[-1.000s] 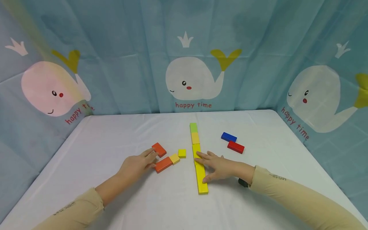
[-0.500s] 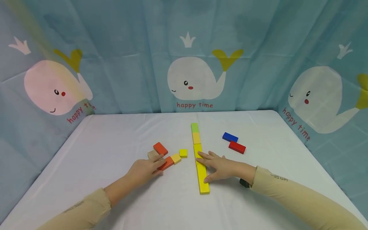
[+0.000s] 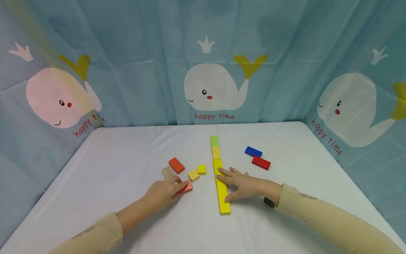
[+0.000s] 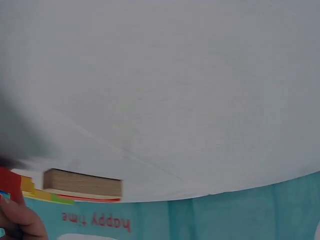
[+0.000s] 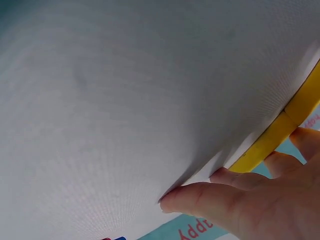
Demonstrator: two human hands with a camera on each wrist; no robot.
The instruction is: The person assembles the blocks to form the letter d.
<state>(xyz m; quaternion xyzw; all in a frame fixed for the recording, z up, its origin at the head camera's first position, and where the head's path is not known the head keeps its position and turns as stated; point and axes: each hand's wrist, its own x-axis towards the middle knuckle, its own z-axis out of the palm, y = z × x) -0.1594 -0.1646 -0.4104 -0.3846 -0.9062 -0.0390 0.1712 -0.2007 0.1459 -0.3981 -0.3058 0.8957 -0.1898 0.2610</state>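
My left hand (image 3: 161, 194) pinches an orange-red block (image 3: 188, 187); in the left wrist view its thumb (image 4: 24, 217) lies against the red block (image 4: 11, 184). Just beyond these fingers are a plain wooden block (image 3: 167, 172) and a second orange-red block (image 3: 176, 165). A pale yellow small block (image 3: 194, 175) and a bright yellow one (image 3: 201, 169) lie to the right. My right hand (image 3: 243, 185) rests with spread fingers along the long yellow blocks (image 3: 222, 194), which form a straight row with a pale yellow block (image 3: 216, 152) and a green block (image 3: 214, 141).
A blue block (image 3: 253, 151) and a red block (image 3: 261, 163) lie close together, right of the row. Something small and dark (image 3: 269, 202) shows under the right wrist. The white-covered table (image 3: 133, 148) is backed by a blue whale-print curtain (image 3: 142, 91).
My left hand has moved right from the wooden block and gripped an orange-red block, pulling it nearer and away from the pale yellow small block. The right hand keeps its place.
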